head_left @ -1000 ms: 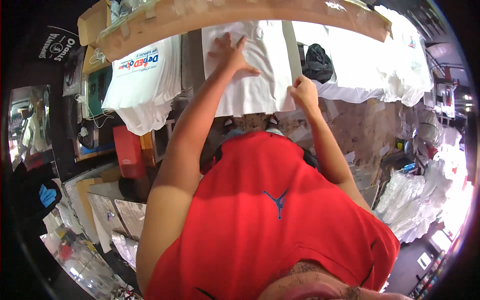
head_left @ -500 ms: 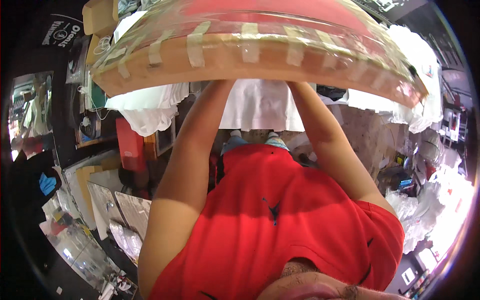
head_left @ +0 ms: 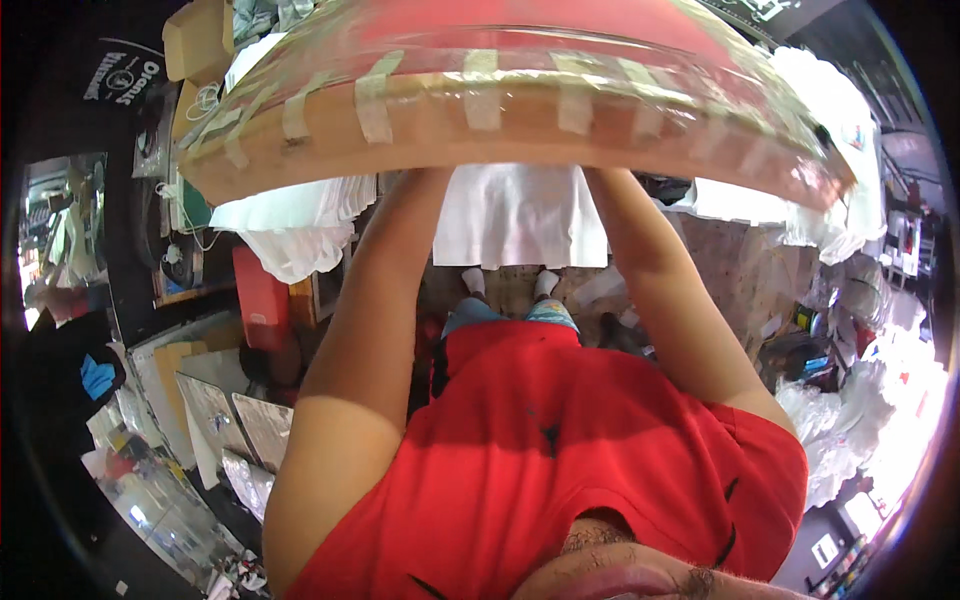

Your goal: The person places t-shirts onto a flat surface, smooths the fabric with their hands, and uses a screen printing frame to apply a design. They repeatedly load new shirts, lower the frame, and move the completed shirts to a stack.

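Fingers: hidden by the taped frame [head_left: 430,125], so cannot tell if open or gripping
Forearms [head_left: 388,265]: pass behind its near edge
Cloth [head_left: 520,220]: white, partly showing between the forearms
Stack [head_left: 290,222]: white, left of them

We see the frame [head_left: 530,125] above the cloth [head_left: 520,225], whose near edge juts toward us. Below the frame's near left corner lies a fabric stack [head_left: 285,225], toward its right corner a fabric pile [head_left: 740,203]; beyond its left edge, a box [head_left: 197,42].
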The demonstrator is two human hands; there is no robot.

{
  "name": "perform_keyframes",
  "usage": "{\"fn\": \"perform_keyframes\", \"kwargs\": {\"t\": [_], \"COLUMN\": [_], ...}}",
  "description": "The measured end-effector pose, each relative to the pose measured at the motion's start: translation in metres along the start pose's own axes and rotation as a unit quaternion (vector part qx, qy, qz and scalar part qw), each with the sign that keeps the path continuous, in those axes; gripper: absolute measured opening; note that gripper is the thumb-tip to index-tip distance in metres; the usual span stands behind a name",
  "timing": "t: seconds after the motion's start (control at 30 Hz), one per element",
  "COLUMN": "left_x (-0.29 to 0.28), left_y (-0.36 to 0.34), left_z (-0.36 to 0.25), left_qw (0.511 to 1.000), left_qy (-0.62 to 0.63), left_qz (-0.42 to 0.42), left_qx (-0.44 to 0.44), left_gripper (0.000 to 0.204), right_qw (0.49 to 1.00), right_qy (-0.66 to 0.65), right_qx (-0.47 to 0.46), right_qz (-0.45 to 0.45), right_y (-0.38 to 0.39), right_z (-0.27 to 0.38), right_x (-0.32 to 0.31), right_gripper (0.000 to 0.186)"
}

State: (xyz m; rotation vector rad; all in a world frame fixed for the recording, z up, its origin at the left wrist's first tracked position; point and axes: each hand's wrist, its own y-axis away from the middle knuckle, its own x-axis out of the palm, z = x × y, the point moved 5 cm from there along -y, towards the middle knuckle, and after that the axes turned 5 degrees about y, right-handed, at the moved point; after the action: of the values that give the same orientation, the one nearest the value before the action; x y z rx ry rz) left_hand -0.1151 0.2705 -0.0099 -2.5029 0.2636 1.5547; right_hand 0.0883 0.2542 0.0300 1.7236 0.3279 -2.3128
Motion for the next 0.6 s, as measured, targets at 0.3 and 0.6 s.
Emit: {"fn": "perform_keyframes", "kwargs": {"t": [0.3, 0.6], "left_x": [-0.018, -0.431], "left_y": [0.14, 0.135], "left_z": [-0.033, -0.221], "left_qw": [0.992, 0.925], "left_qy": [-0.106, 0.179], "left_qz": [-0.061, -0.067], "left_qx": [0.018, 0.327], "left_gripper": [0.105, 0.096], "right_qw": [0.987, 0.992], "right_qy": [0.143, -0.04], "right_qx": [0.025, 0.015], "right_qz": [-0.071, -0.115], "right_y": [0.017, 0.045], "right_z": [-0.038, -0.009], "right_x": [-0.003, -0.063], "right_gripper": [0.088, 0.082]}}
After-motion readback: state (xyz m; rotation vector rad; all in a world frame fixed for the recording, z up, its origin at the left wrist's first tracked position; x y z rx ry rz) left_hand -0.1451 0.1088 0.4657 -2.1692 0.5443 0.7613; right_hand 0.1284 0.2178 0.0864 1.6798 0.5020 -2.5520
